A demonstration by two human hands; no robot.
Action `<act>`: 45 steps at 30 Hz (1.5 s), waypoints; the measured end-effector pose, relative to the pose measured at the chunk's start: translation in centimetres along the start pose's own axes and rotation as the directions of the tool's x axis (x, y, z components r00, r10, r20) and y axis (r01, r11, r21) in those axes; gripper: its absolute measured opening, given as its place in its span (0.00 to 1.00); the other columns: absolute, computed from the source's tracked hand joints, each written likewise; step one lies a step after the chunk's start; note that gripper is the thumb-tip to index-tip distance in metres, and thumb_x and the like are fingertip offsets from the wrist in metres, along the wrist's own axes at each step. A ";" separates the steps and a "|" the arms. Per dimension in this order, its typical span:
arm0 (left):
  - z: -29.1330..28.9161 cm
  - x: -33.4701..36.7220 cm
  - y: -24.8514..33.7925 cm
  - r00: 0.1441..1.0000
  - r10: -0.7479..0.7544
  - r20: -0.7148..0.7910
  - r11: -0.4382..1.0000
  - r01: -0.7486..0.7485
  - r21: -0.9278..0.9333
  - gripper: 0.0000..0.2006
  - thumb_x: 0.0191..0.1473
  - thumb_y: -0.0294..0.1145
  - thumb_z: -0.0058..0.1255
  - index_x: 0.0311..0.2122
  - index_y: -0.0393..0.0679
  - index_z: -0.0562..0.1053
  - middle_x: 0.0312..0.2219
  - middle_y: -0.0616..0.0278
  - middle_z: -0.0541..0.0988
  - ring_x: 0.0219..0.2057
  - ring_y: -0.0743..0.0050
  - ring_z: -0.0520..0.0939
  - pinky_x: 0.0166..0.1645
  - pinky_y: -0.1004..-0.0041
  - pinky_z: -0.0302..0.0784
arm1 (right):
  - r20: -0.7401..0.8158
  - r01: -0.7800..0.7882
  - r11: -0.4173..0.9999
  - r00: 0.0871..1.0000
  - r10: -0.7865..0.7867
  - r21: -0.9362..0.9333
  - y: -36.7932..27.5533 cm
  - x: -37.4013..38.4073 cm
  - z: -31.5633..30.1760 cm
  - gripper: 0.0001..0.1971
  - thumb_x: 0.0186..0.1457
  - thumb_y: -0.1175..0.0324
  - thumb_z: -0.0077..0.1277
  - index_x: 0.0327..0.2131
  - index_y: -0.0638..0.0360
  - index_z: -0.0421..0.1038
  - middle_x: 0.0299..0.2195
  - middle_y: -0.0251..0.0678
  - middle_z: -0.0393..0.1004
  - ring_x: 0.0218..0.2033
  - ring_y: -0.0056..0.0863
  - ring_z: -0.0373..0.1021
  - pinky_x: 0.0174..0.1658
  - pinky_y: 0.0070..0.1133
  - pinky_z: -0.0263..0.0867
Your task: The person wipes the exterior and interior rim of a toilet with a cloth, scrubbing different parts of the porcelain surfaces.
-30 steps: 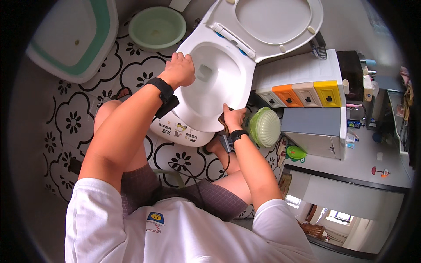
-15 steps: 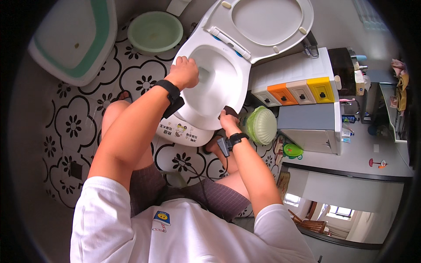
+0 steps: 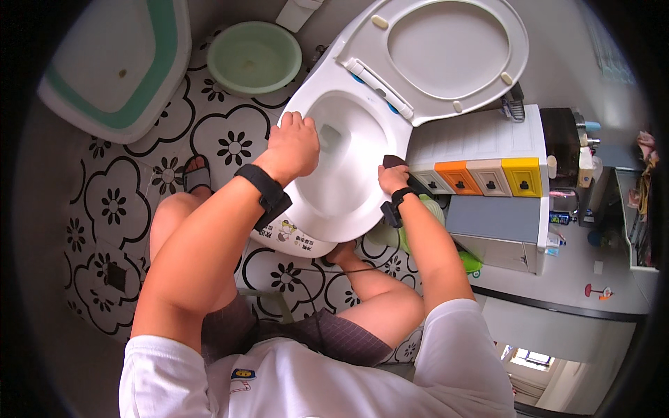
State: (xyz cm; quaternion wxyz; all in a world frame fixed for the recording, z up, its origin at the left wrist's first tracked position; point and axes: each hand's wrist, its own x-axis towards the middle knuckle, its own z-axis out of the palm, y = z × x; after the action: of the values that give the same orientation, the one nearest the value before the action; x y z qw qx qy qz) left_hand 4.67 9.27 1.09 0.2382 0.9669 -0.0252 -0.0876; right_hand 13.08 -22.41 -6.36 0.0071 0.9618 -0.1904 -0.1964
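A white toilet bowl [image 3: 324,104] stands in front of me, its seat [image 3: 376,52] and lid [image 3: 446,38] raised. On the bowl's left rim rests my left hand [image 3: 296,146], fingers curled in; whatever lies under them is hidden. My right hand [image 3: 394,179] is at the right rim, closed on a dark brown sponge-like pad [image 3: 395,161] that touches the rim. Below the bowl's front edge, a white printed panel [image 3: 286,240] with a cartoon figure shows partly behind my left wrist. Both wrists wear black straps with small dark devices.
A pale green basin [image 3: 254,59] and a white and green tub [image 3: 132,104] are at the far left. Colourful drawers [image 3: 488,177] and a grey-topped cabinet [image 3: 491,217] stand close on the right. A green bin [image 3: 433,209] is partly behind my right forearm. A dark cable [image 3: 313,296] hangs near my knees.
My right hand has slid with the pad from the bowl's front right along the rim to its right side. My left hand stays at the left rim. The view has shifted.
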 end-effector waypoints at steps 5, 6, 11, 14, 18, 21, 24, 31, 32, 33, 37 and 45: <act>-0.2 0.3 1.4 0.998 0.055 -0.027 0.998 -0.054 0.029 0.19 0.47 0.28 0.48 0.45 0.31 0.66 0.44 0.48 0.68 0.48 0.56 0.68 0.48 0.62 0.70 | -0.136 0.037 0.998 0.990 -0.045 -0.055 0.6 6.1 -1.3 0.49 0.56 0.50 0.46 0.57 0.88 0.28 0.57 0.70 0.48 0.57 0.56 0.55 0.59 0.37 0.55; 0.1 0.4 1.6 0.996 0.073 -0.050 0.997 -0.070 0.045 0.19 0.46 0.29 0.48 0.45 0.31 0.66 0.43 0.49 0.69 0.47 0.57 0.68 0.47 0.63 0.71 | -0.171 0.047 0.995 0.983 -0.061 -0.083 0.6 7.7 -1.1 0.50 0.56 0.49 0.47 0.57 0.87 0.29 0.57 0.70 0.48 0.58 0.56 0.55 0.60 0.38 0.54; 1.0 0.6 1.8 0.997 0.071 -0.041 0.993 -0.067 0.093 0.19 0.46 0.29 0.49 0.45 0.32 0.66 0.42 0.50 0.69 0.46 0.58 0.68 0.47 0.63 0.71 | -0.138 0.051 0.984 0.988 -0.076 -0.171 -3.9 6.1 -4.3 0.51 0.55 0.46 0.46 0.58 0.85 0.30 0.56 0.71 0.50 0.56 0.56 0.56 0.58 0.38 0.56; 1.1 0.7 1.8 0.998 0.069 -0.010 0.994 -0.068 0.083 0.19 0.46 0.29 0.49 0.45 0.32 0.66 0.42 0.50 0.69 0.46 0.59 0.68 0.46 0.64 0.71 | -0.141 0.052 0.967 0.986 -0.089 -0.249 -4.7 6.3 -4.7 0.51 0.55 0.45 0.46 0.59 0.84 0.30 0.57 0.69 0.49 0.56 0.56 0.57 0.58 0.38 0.56; 1.4 1.4 2.1 0.997 0.071 -0.007 0.996 -0.070 0.063 0.20 0.47 0.30 0.49 0.45 0.32 0.66 0.42 0.51 0.69 0.46 0.59 0.68 0.45 0.64 0.70 | -0.131 0.043 0.987 0.989 -0.065 -0.158 -3.6 6.1 -4.7 0.51 0.55 0.46 0.47 0.59 0.84 0.30 0.58 0.67 0.49 0.57 0.55 0.56 0.59 0.37 0.56; 1.1 1.6 2.7 0.998 0.062 0.025 0.996 -0.063 0.055 0.20 0.48 0.31 0.49 0.46 0.32 0.66 0.43 0.51 0.68 0.47 0.59 0.67 0.47 0.63 0.69 | -0.086 -0.063 0.995 0.995 0.056 -0.080 -1.4 5.6 -3.2 0.49 0.56 0.50 0.47 0.61 0.78 0.28 0.58 0.68 0.48 0.59 0.55 0.54 0.60 0.37 0.55; 1.0 1.1 2.2 0.997 0.037 0.068 0.997 -0.041 0.059 0.20 0.48 0.30 0.49 0.47 0.32 0.65 0.45 0.51 0.68 0.49 0.58 0.66 0.49 0.62 0.68 | -0.037 -0.052 0.997 0.998 0.050 -0.061 -1.4 1.5 -1.6 0.49 0.56 0.49 0.46 0.61 0.77 0.27 0.58 0.70 0.48 0.59 0.58 0.53 0.60 0.41 0.53; 0.8 0.0 1.7 0.998 0.033 0.057 0.999 -0.033 0.008 0.21 0.47 0.28 0.48 0.48 0.32 0.65 0.46 0.50 0.68 0.51 0.57 0.65 0.51 0.61 0.68 | 0.001 -0.072 0.993 0.997 0.072 -0.090 -1.2 -0.3 -2.8 0.49 0.57 0.49 0.44 0.60 0.80 0.27 0.58 0.68 0.49 0.58 0.56 0.55 0.60 0.39 0.53; 1.0 -0.2 1.5 0.998 0.051 0.026 0.999 -0.052 0.018 0.20 0.47 0.31 0.50 0.46 0.32 0.65 0.45 0.49 0.68 0.50 0.55 0.66 0.50 0.60 0.69 | -0.016 -0.064 0.996 0.998 0.063 -0.069 -1.1 0.7 -3.0 0.48 0.57 0.49 0.44 0.60 0.80 0.28 0.59 0.65 0.50 0.58 0.54 0.55 0.60 0.38 0.54; 1.2 -0.2 1.3 0.998 0.067 -0.006 0.997 -0.067 0.029 0.20 0.48 0.33 0.52 0.43 0.32 0.65 0.44 0.47 0.68 0.50 0.52 0.67 0.48 0.58 0.71 | -0.033 -0.054 0.997 0.998 0.052 -0.049 -1.3 1.8 -3.2 0.47 0.58 0.49 0.43 0.61 0.79 0.29 0.59 0.63 0.50 0.59 0.52 0.56 0.60 0.38 0.55; 0.3 -0.4 1.3 0.999 0.024 0.027 0.998 -0.026 0.061 0.20 0.47 0.30 0.49 0.47 0.33 0.66 0.45 0.52 0.69 0.49 0.60 0.67 0.51 0.63 0.67 | -0.185 0.000 0.966 0.981 -0.050 -0.257 -2.6 5.2 -3.5 0.46 0.58 0.48 0.42 0.56 0.88 0.35 0.53 0.65 0.62 0.54 0.49 0.64 0.57 0.34 0.60; -0.6 0.6 1.3 0.998 0.058 -0.018 0.994 -0.056 0.096 0.20 0.48 0.32 0.48 0.47 0.34 0.67 0.44 0.53 0.70 0.48 0.62 0.67 0.47 0.65 0.67 | -0.116 0.081 0.690 0.965 -0.235 -0.719 -6.1 10.1 -4.3 0.33 0.58 0.50 0.45 0.52 0.76 0.61 0.53 0.58 0.64 0.50 0.44 0.69 0.51 0.30 0.66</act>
State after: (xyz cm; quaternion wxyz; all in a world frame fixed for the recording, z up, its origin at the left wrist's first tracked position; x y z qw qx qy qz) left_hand 5.32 8.33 2.16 0.1946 0.9769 -0.0543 -0.0695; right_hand 25.54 -20.77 -6.72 0.3779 0.9123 -0.0148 -0.1571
